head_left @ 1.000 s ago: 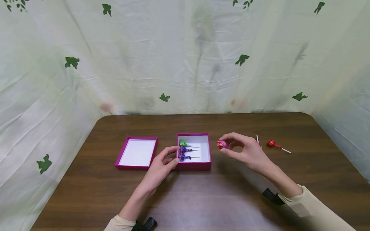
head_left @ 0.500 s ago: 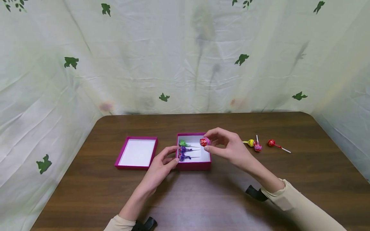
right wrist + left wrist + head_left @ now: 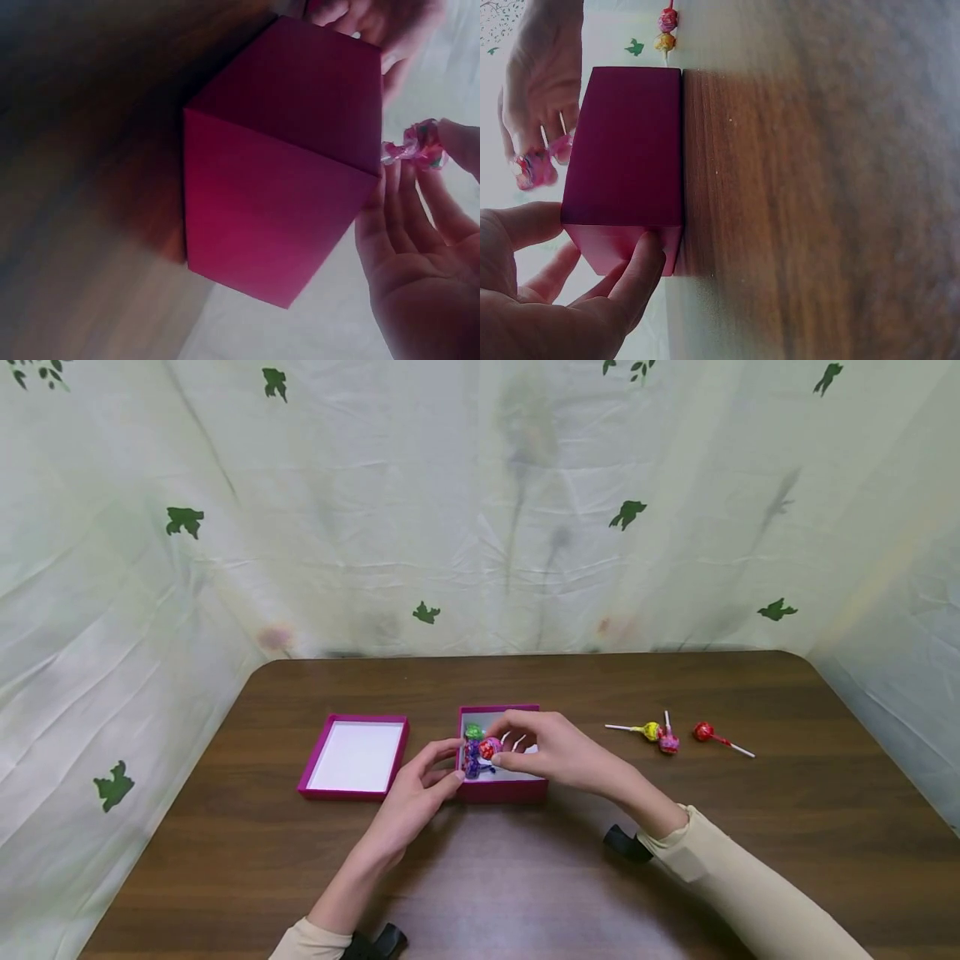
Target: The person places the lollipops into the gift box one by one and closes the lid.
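My right hand (image 3: pixel 555 750) pinches a red and pink wrapped lollipop (image 3: pixel 490 748) over the magenta box (image 3: pixel 501 792). In the right wrist view, the lollipop (image 3: pixel 426 145) sits between thumb and fingers, just past the box's rim. My left hand (image 3: pixel 420 785) holds the box at its left end; in the left wrist view its fingers (image 3: pixel 641 274) lie on the end wall. Inside the box, a green lollipop (image 3: pixel 473 732) lies toward the back, with purple lollipops (image 3: pixel 472 768) in front of it along the left side. The right hand hides part of the box's inside.
Left of the box lies its lid (image 3: pixel 357 757), white inside up. On the right of the wooden table (image 3: pixel 525 877) are a yellow lollipop (image 3: pixel 651 731), a pink lollipop (image 3: pixel 668 743) touching it, and a red lollipop (image 3: pixel 703 732) farther right. A leaf-patterned cloth (image 3: pixel 480 527) hangs behind.
My right hand has carried the red and pink lollipop leftward, from right of the box to over its left part. The left hand has stayed on the box.
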A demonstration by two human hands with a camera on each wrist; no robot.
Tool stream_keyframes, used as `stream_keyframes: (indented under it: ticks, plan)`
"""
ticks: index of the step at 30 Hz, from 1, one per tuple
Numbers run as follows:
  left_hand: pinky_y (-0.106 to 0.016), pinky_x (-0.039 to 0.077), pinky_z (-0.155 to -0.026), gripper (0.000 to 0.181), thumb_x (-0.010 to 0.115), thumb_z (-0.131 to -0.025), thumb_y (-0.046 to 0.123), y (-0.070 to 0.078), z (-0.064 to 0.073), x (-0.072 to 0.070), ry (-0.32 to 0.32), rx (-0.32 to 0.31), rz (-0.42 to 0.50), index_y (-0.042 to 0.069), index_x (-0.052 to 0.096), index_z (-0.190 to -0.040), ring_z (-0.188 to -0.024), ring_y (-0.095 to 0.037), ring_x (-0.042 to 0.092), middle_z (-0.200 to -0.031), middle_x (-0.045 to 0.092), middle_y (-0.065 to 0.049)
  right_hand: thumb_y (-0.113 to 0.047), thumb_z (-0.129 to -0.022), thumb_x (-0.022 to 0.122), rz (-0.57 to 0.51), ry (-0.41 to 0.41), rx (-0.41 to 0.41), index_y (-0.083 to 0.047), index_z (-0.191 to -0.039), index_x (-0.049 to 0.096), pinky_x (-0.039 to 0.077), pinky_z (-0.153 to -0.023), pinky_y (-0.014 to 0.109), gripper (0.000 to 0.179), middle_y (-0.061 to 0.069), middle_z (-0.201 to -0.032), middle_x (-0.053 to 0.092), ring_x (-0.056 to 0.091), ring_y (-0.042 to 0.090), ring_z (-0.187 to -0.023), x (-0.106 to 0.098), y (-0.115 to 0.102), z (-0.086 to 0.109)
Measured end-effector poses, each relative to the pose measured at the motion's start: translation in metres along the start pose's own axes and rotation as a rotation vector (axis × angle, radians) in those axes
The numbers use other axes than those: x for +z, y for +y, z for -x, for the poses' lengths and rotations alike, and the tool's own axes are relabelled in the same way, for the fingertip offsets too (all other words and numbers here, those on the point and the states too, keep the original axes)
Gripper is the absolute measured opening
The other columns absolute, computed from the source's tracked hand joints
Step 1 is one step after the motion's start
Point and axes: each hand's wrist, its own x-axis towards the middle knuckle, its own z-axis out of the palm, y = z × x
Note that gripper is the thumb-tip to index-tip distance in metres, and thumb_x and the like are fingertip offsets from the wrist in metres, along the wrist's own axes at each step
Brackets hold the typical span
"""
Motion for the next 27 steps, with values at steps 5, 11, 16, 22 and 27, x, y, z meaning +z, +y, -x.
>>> stream_keyframes:
  ticks: [5,11,16,22,27]
  plan:
    - [-0.043,0.051,-0.092,0.043,0.064,-0.095,0.015,0.000,0.000,0.000,-0.006,0.006,0.008,0.018,0.055,-0.137,-0.117,-0.031,0.057,-0.139,0.052,-0.005,-0.017,-0.087,0.076,0.052,-0.046,0.024,-0.018,-0.106,0.067,0.054,-0.074,0.031,0.021,-0.009,-0.094,0.066,0.063,0.009,-0.085,0.005,0.003,-0.012]
    - [-0.044,0.051,-0.093,0.044,0.065,-0.095,0.015,-0.001,0.000,0.000,-0.013,0.010,0.007,0.017,0.054,-0.138,-0.118,-0.031,0.057,-0.140,0.051,-0.006,-0.015,-0.087,0.076,0.098,-0.181,0.036,-0.017,-0.102,0.068,0.053,-0.071,0.027,0.018,-0.009,-0.088,0.065,0.063,0.009,-0.080,0.007,0.009,-0.022]
    - [-0.044,0.051,-0.093,0.044,0.064,-0.095,0.014,0.000,0.000,-0.001,-0.009,0.008,0.004,0.017,0.055,-0.138,-0.118,-0.032,0.057,-0.140,0.051,-0.007,-0.011,-0.087,0.074,0.123,-0.292,0.039,-0.015,-0.101,0.067,0.052,-0.077,0.026,0.016,-0.006,-0.089,0.065,0.062,0.011,-0.083,0.004,0.009,-0.030]
    - [-0.043,0.051,-0.093,0.042,0.064,-0.095,0.012,-0.001,-0.001,-0.001,-0.013,0.026,0.019,0.018,0.056,-0.136,-0.117,-0.030,0.058,-0.139,0.052,-0.006,-0.005,-0.087,0.069,0.148,-0.379,0.036,-0.012,-0.101,0.068,0.052,-0.076,0.025,0.016,-0.003,-0.088,0.067,0.063,0.008,-0.083,0.008,0.006,-0.039]
    - [-0.043,0.051,-0.093,0.042,0.065,-0.095,0.013,-0.002,0.000,-0.001,-0.020,0.028,0.015,0.019,0.056,-0.136,-0.117,-0.029,0.058,-0.138,0.053,-0.004,-0.004,-0.085,0.070,0.198,-0.388,0.020,-0.015,-0.098,0.071,0.051,-0.072,0.024,0.017,-0.006,-0.082,0.067,0.062,0.004,-0.077,0.016,0.009,-0.043]
